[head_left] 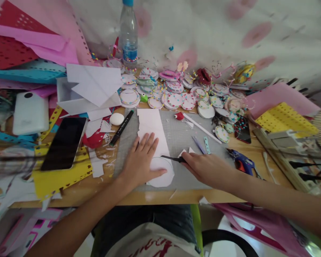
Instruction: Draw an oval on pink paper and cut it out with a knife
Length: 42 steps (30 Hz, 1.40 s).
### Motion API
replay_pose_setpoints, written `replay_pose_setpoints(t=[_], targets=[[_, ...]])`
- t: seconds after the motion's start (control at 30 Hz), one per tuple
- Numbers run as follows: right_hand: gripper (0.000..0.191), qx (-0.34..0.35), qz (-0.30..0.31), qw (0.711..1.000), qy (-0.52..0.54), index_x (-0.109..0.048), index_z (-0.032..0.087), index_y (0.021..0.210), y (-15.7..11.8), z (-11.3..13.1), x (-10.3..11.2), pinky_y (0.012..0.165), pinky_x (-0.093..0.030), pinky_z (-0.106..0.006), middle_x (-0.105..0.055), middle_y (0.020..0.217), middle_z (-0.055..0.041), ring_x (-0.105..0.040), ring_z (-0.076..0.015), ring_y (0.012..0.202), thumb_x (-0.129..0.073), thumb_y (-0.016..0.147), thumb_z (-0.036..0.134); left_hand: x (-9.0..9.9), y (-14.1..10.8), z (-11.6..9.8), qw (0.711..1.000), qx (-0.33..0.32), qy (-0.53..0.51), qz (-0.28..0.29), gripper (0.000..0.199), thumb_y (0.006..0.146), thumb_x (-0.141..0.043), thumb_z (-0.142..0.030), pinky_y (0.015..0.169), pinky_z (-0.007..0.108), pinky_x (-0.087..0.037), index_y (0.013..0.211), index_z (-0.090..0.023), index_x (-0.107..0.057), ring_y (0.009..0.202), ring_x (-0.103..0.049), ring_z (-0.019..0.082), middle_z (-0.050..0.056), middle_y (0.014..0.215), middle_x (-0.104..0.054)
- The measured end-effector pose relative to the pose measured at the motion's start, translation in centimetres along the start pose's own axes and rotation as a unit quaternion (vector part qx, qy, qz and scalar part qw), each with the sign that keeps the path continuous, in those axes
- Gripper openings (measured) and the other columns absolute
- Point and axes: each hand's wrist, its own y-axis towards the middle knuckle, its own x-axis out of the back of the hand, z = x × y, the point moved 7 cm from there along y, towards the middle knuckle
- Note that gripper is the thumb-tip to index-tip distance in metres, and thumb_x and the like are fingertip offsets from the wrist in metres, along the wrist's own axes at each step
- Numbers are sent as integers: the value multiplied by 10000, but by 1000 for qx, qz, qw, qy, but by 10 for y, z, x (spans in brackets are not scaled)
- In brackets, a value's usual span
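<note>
A long white sheet (pixel 153 123) lies on the grey cutting mat (pixel 176 123), with a round outline drawn near its lower end. My left hand (pixel 143 160) rests flat on the sheet, fingers spread, the thumb over the round part. From the right, my right hand (pixel 199 165) grips a dark, thin-bladed craft knife (pixel 173 158). The blade's tip is at the upper edge of the round outline. Small white paper pieces lie just behind my right hand.
A black marker (pixel 121 127) and white oval object (pixel 117 119) lie left, beyond them a phone (pixel 65 142). Decorated discs (pixel 173 100) pile up behind the mat, near a bottle (pixel 128 35). A blue glue gun (pixel 243 162) and power strip (pixel 279 159) are right.
</note>
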Motion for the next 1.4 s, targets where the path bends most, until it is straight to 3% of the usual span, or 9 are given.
replay_pose_setpoints(t=[0.27,0.43,0.57,0.7,0.93,1.17,1.4], targets=[[219,-17,14,1000,-20,-508,176,1086,-3,-2,-4,444,-309,-268,-697,841,-77,-686,-215,648,-367,993,316,1,1,0,1000,-1,1,6,953,754,-540,-669,1171,491,-75,1458,-79,-286,1445,-146,316,170,1552,-203],[251,-58,14,994,-95,-542,152,1068,-4,12,-7,415,-261,-270,-685,745,-112,-690,-229,625,-342,996,285,1,0,-1,1000,-5,9,9,1006,736,-521,-714,1169,499,-60,1461,-62,-273,1448,-122,326,180,1555,-181],[194,-55,21,991,-122,-556,135,1042,-5,23,-6,407,-298,-272,-668,685,-113,-676,-234,575,-416,963,244,-1,1,-2,1000,-5,24,12,1052,708,-525,-744,1167,507,-55,1462,-57,-266,1450,-106,327,177,1559,-164],[158,-31,16,995,-97,-532,148,1021,-4,19,-6,427,-333,-254,-663,659,-73,-680,-211,592,-408,931,112,-2,1,-1,999,1,29,15,1046,710,-523,-740,1165,502,-77,1469,-72,-252,1452,-109,311,160,1563,-164],[146,-31,-2,996,-84,-488,145,1055,-7,9,-15,405,-269,-270,-662,657,-31,-680,-206,581,-459,912,141,-1,0,-1,999,5,39,12,1033,716,-503,-748,1169,497,-85,1470,-87,-256,1451,-122,297,132,1565,-174],[190,-57,25,995,-76,-485,153,1017,-15,11,-19,403,-247,-281,-644,646,-26,-668,-206,556,-415,881,41,0,0,-1,999,6,40,7,1015,727,-490,-745,1168,495,-101,1468,-89,-266,1449,-137,299,140,1561,-186],[115,-106,53,993,-19,-449,157,1051,-19,14,-37,433,-338,-264,-643,680,-33,-687,-218,611,-393,951,167,0,0,0,999,7,42,2,1033,715,-485,-761,1170,487,-98,1468,-89,-264,1448,-140,298,132,1562,-193]])
